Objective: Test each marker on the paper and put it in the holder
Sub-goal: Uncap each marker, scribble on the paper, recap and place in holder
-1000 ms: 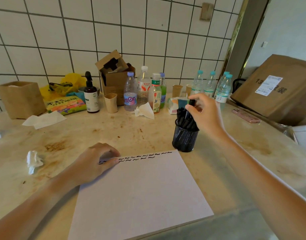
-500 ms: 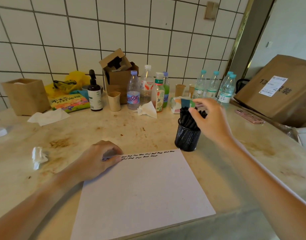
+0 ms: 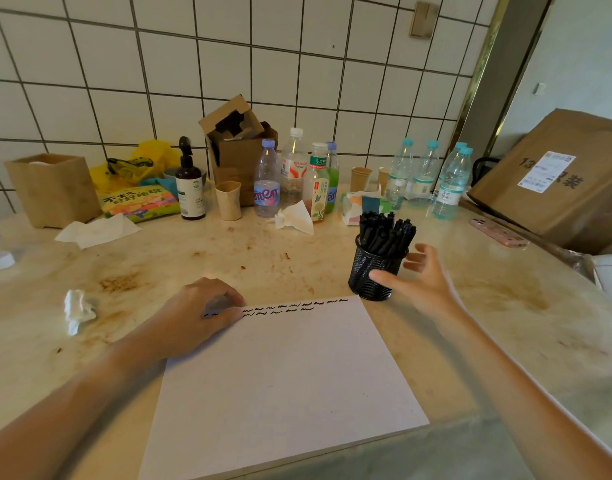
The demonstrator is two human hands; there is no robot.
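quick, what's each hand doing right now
Left hand: fingers loosely curled, resting on the paper, holding nothing.
Right hand: open, fingers spread beside the holder.

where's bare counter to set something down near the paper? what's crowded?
Free: the counter between the paper and the bottle row; also right of the mesh holder, short of the pink phone. The lower paper is blank. Crowded: the back wall strip, and the left side with crumpled tissue.

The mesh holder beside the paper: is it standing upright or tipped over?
Upright. The mesh holder stands on its base on the table, with black markers sticking out of its top.
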